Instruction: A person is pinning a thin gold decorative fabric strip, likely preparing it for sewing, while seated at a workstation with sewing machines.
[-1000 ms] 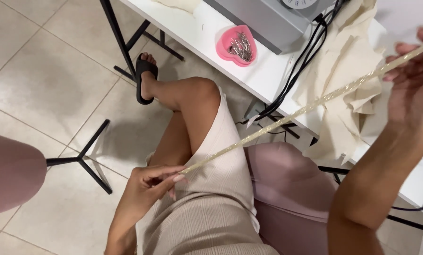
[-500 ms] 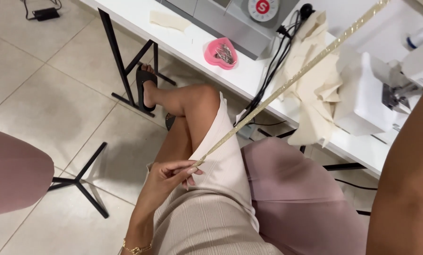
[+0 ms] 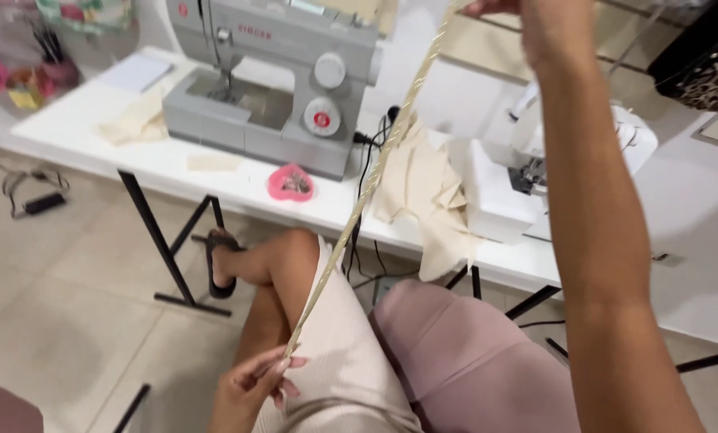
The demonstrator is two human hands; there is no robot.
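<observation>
The cord (image 3: pixel 367 180) is pulled taut in a long diagonal, running from the top of the view down to the lap. Down low, the left hand (image 3: pixel 255 385) has its fingertips (image 3: pixel 288 362) pinched together on the cord's lower end, just beside the knee and against the pale skirt (image 3: pixel 339 361). Up high, the right hand (image 3: pixel 535 20) sits at the top edge with the arm stretched right across the view; the cord's upper end meets it there, but the hand is cut off by the edge, so whether its fingers are closed around the cord I cannot tell. The cord itself is thin, cream-coloured and slightly twisted, crossing in front of the white table (image 3: pixel 174 172) and the cream fabric (image 3: pixel 423 192) heaped and spilling over the table's edge. Behind it stands a grey sewing machine (image 3: pixel 271 80), and just beside that machine's base lies a pink heart-shaped dish (image 3: pixel 290 183) with small bits inside. To the right of the fabric sits a white machine (image 3: pixel 519 176), partly hidden by the arm. More cream scraps (image 3: pixel 138 124) rest on the table left of the grey machine. Below, a mauve stool (image 3: pixel 463 353) sits beside the skirt, and a foot in a black sandal (image 3: pixel 221 261) rests on the tiled floor (image 3: pixel 62 305) near the table's black leg.
</observation>
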